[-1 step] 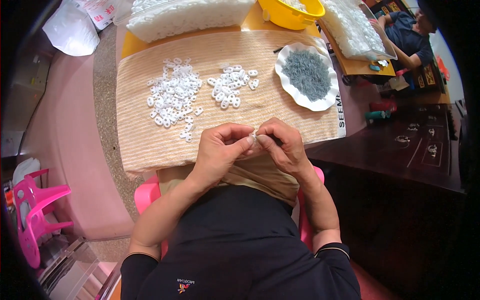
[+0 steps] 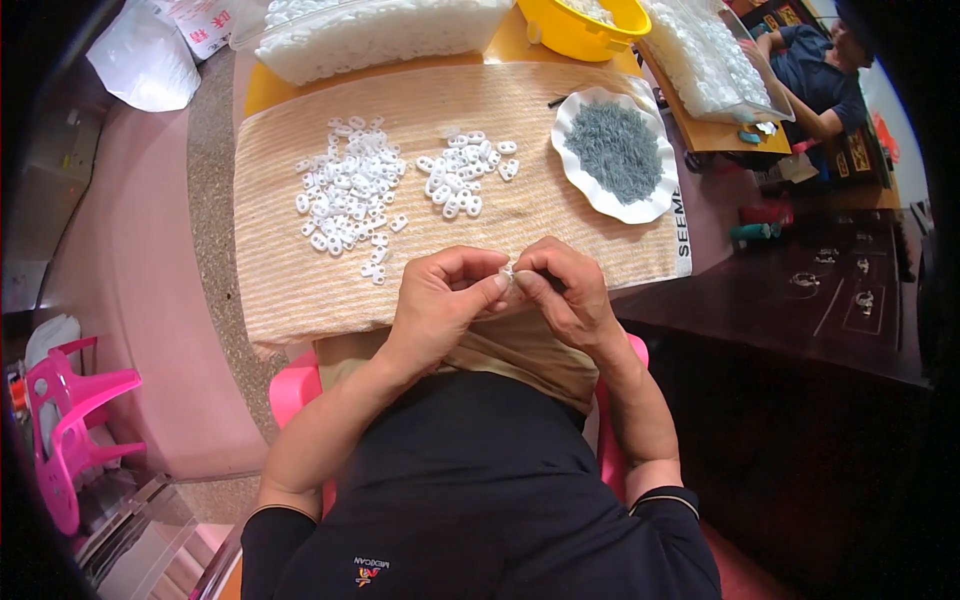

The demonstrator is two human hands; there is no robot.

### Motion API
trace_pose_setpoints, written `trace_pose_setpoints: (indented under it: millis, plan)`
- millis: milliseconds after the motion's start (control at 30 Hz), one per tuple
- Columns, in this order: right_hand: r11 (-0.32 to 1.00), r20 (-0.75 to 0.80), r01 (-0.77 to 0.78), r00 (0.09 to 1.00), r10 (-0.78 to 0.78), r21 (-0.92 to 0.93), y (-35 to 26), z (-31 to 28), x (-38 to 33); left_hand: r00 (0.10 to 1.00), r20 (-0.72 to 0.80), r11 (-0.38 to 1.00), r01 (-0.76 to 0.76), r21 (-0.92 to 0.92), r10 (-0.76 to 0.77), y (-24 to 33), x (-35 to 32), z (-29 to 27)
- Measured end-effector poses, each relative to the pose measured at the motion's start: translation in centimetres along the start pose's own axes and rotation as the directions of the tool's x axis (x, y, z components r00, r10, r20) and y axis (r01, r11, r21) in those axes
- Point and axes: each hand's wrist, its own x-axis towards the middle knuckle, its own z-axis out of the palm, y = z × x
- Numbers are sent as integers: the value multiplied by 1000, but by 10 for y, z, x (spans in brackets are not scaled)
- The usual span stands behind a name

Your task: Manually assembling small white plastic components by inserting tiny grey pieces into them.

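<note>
Two hands meet at the near edge of the work surface: the left hand (image 2: 440, 300) and the right hand (image 2: 565, 295) press their fingertips together around one tiny white piece (image 2: 508, 274), pinched between thumbs and forefingers of both, just above the person's lap and touching the hanging edge of the cloth (image 2: 300, 290). That cloth is a single beige woven mat with fine ribbed lines, spread flat over the table. On it lie two loose heaps of small white plastic rings, flat and oval with holes through them: a larger heap (image 2: 348, 190) on the left, too many to count, and a smaller heap (image 2: 463, 170) of roughly twenty just to its right, the two set a little apart. Further right sits one white dish (image 2: 660, 205) with a wavy, scalloped rim, holding a mound of fine grey pins (image 2: 612, 148) that look thin and metallic. Along the far edge stand two clear plastic bags stuffed with more white pieces, one (image 2: 370, 30) at the left and one (image 2: 705, 60) at the right, with one glossy yellow bowl (image 2: 585, 35) between them. One bright pink plastic stool (image 2: 70, 430) stands on the floor at the lower left. Another person (image 2: 815, 70) in a dark blue top sits at the upper right.
</note>
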Motion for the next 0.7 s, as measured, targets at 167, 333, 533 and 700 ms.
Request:
trace_pose_setpoints:
  millis: [167,333,533,700]
  plan:
    - [997,26,-81,996,81,18,-6,0,0,1000,19,1000,-4,17,4,-1,-1,0]
    - [992,1,-92,996,92,91,-6,5,-1,999,8,999,-33,6,33,-6,-3,1]
    - [958,-4,-184,982,190,222,-8,14,-1,998,-37,998,-51,-25,50,-4,-6,1]
    - [942,-5,-206,976,216,264,-6,14,0,998,-31,998,-54,-45,53,-5,-2,-1]
